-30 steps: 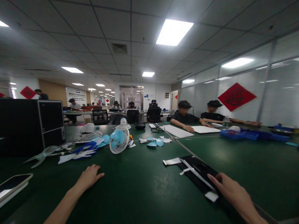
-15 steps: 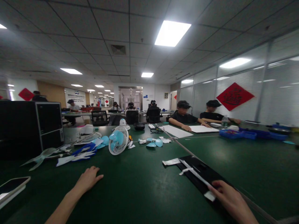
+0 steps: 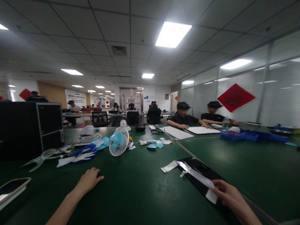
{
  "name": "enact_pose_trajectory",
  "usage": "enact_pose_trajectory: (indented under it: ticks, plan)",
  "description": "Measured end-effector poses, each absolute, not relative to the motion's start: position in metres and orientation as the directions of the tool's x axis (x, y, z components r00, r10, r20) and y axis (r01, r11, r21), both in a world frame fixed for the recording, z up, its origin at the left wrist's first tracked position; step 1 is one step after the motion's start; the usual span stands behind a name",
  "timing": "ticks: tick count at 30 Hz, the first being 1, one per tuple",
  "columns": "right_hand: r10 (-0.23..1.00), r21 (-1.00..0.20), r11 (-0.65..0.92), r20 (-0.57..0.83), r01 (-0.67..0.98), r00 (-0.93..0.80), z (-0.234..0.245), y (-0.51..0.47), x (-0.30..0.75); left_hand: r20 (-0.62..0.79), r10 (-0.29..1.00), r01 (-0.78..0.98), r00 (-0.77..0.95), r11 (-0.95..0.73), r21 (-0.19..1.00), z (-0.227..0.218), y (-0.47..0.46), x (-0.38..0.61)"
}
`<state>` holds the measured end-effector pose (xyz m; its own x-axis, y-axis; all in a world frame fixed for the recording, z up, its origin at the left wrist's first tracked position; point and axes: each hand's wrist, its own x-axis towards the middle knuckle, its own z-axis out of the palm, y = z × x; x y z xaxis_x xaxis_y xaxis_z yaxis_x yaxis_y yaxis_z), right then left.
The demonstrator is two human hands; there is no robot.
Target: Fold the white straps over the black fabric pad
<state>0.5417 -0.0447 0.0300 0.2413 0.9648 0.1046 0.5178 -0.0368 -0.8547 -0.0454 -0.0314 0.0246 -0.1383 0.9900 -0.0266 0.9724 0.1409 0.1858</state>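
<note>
Lying palm down on the green table (image 3: 136, 193), my left hand (image 3: 87, 181) holds nothing and its thumb is apart from the fingers. My right hand (image 3: 228, 195) pinches the near end of a long white strip (image 3: 199, 176) between thumb and fingers. Beneath the strip lies a flat black case-like thing (image 3: 203, 167), its near end partly hidden by my right hand. At the far end the strip bends off leftward over the table, and a white flap hangs below my fingertips.
A small fan (image 3: 119, 142), blue fan blades (image 3: 156, 144), gloves (image 3: 79, 156) and a phone (image 3: 15, 186) are on the left and middle of the table. A black computer case (image 3: 50, 125) stands at left. Blue trays (image 3: 234, 135) and two seated people are across the table.
The white strip has turned flatter and its broad face shows more. Its far end has shifted slightly left. My right hand has moved little; my left hand stays put.
</note>
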Motion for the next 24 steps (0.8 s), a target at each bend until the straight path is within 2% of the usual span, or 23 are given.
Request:
enact_pose_trajectory:
  ticks: [5, 9, 12, 16, 19, 24]
  plan:
    - [0.954, -0.821, 0.107, 0.243, 0.561, 0.174, 0.063, -0.049, 0.52, -0.018, 0.991, 0.974, -0.133, 0.134, 0.18, 0.022, -0.029, -0.047]
    - [0.885, -0.743, 0.224, 0.426, 0.631, 0.188, 0.089, -0.03, 0.5, -0.018, 0.991, 0.975, -0.129, 0.13, 0.181, 0.019, -0.026, -0.049]
    - [0.794, -0.615, 0.262, 0.575, 0.744, 0.196, 0.099, 0.002, 0.483, -0.03, 0.991, 0.973, -0.132, 0.135, 0.186, 0.017, -0.026, -0.051]
    - [0.699, -0.367, 0.239, 0.708, 0.899, 0.103, 0.1, 0.05, 0.46, -0.025, 0.991, 0.97, -0.134, 0.136, 0.203, 0.014, -0.026, -0.054]
    - [0.706, -0.192, 0.191, 0.708, 0.963, 0.001, 0.092, 0.073, 0.443, 0.008, 0.992, 0.97, -0.129, 0.125, 0.209, 0.012, -0.026, -0.055]
    - [0.836, -0.007, 0.217, 0.518, 0.976, -0.182, 0.071, 0.079, 0.413, -0.003, 0.991, 0.968, -0.131, 0.128, 0.217, 0.01, -0.024, -0.057]
